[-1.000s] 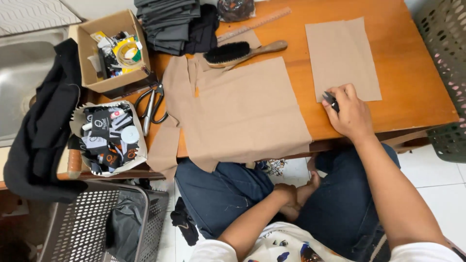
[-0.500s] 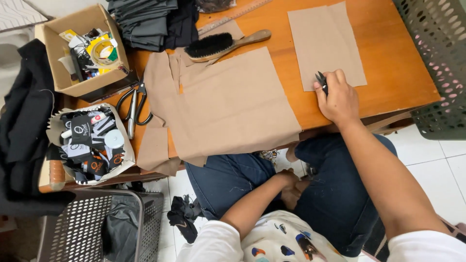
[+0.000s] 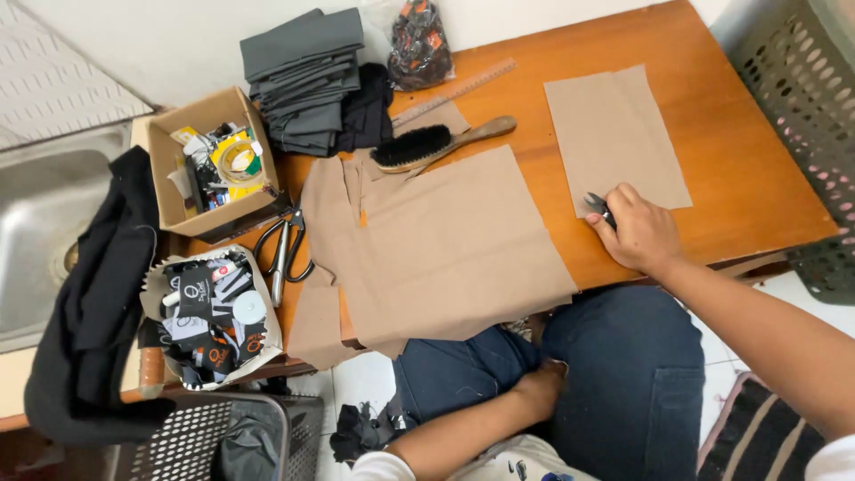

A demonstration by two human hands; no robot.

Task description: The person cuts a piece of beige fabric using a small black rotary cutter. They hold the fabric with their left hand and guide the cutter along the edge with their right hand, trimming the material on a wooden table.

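right hand: grip curled tight round a small dark tool, metal tip poking out past the thumb
tool: at near-left corner of the small tan fabric piece, on the table
left hand: down on the lap against the jeans, grip state can't tell
big tan fabric: left of right hand, apart, hangs over table edge
brush: beyond it
scissors: table's left edge

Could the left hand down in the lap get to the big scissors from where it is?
Probably yes. The left hand rests below the table edge, and the scissors lie uncovered near the table's left front, beside the tan cloth; nothing blocks them.
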